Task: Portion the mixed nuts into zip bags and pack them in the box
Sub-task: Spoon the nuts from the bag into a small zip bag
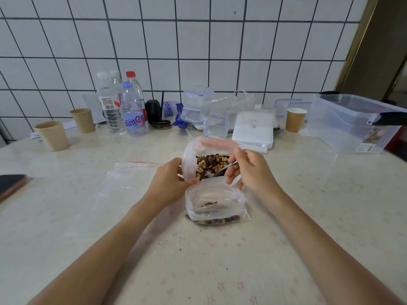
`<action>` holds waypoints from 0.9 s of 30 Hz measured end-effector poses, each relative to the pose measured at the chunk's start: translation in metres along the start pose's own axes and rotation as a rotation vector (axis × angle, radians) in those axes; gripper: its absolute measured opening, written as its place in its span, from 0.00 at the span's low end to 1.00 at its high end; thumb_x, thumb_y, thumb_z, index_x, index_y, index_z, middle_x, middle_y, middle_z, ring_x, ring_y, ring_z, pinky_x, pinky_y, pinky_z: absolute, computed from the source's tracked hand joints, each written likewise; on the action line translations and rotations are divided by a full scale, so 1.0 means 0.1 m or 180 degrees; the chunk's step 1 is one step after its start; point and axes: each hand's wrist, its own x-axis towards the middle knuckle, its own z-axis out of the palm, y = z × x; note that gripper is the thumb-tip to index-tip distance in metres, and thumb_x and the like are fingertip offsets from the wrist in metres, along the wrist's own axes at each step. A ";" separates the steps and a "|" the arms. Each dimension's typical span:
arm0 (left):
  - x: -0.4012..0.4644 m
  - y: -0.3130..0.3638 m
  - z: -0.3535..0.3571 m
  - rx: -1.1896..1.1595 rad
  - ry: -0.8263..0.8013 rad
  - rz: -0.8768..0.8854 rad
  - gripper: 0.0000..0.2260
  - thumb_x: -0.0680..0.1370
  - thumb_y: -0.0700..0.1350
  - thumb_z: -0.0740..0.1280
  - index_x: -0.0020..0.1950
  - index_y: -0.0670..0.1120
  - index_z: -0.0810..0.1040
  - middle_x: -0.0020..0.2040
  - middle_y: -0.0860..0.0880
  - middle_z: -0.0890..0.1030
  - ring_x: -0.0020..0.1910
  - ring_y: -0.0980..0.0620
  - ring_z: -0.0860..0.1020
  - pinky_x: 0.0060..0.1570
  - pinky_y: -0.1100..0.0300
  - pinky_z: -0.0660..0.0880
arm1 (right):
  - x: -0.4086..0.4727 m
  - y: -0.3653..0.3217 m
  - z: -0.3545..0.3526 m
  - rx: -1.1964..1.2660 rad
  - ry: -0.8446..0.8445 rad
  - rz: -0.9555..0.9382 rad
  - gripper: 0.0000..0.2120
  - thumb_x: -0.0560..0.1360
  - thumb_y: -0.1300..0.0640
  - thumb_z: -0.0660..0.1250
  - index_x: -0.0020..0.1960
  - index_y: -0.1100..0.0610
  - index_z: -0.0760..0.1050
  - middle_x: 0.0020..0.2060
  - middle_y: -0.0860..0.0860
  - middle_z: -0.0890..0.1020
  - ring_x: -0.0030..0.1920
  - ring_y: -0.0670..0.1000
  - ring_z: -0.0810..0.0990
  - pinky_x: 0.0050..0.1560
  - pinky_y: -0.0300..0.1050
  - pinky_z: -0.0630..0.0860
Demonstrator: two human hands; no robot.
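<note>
A pale, speckled worktop (308, 216) with faint pink flowers runs up to a wall of white tiles (198, 51) with dark grout. Along the back stand water bottles (132, 111), three paper cups (52, 135), small clear lidded tubs (198, 106) and a flat white box (253, 128); a large clear storage box (352, 124) sits at the far right, and a dark phone (11, 183) lies at the left edge. Mid-worktop, the left hand (169, 183) grips the side of a big open bag of nuts (211, 166), brown and dark pieces heaped inside. The right hand (248, 170) is curled around a metal spoon (224, 168) whose bowl dips into those nuts. Just in front, touching the big bag, a small zip bag (215, 203) stands open with a few nuts at its bottom. An empty zip bag (123, 188) with a red strip lies flat to the left.
</note>
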 end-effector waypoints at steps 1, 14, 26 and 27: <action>0.00 0.00 0.00 -0.0055 0.0020 0.0022 0.21 0.73 0.51 0.79 0.62 0.47 0.78 0.53 0.51 0.84 0.46 0.53 0.82 0.41 0.60 0.75 | 0.00 0.00 0.02 0.0081 -0.0048 0.0123 0.18 0.87 0.50 0.54 0.48 0.58 0.76 0.31 0.51 0.84 0.31 0.50 0.84 0.26 0.40 0.73; 0.01 -0.02 0.01 -0.1315 0.0157 -0.0091 0.16 0.76 0.43 0.77 0.62 0.50 0.80 0.54 0.54 0.85 0.44 0.56 0.85 0.40 0.62 0.83 | 0.02 0.01 0.01 0.0927 -0.0032 0.0863 0.16 0.88 0.53 0.54 0.53 0.61 0.76 0.39 0.57 0.88 0.37 0.56 0.88 0.29 0.42 0.77; 0.01 0.05 -0.04 -0.1710 0.0347 -0.0247 0.13 0.81 0.49 0.71 0.64 0.47 0.79 0.53 0.51 0.86 0.45 0.53 0.86 0.44 0.58 0.84 | 0.03 0.00 -0.03 0.1312 0.0256 0.0957 0.15 0.87 0.56 0.54 0.55 0.64 0.77 0.38 0.59 0.87 0.36 0.58 0.88 0.24 0.44 0.77; 0.01 0.05 -0.04 -0.1704 0.0352 -0.0244 0.12 0.82 0.49 0.71 0.64 0.47 0.80 0.53 0.50 0.86 0.46 0.52 0.86 0.47 0.54 0.85 | 0.03 0.00 -0.03 0.1322 0.0276 0.0897 0.15 0.87 0.56 0.54 0.55 0.64 0.77 0.37 0.58 0.86 0.36 0.57 0.87 0.24 0.44 0.77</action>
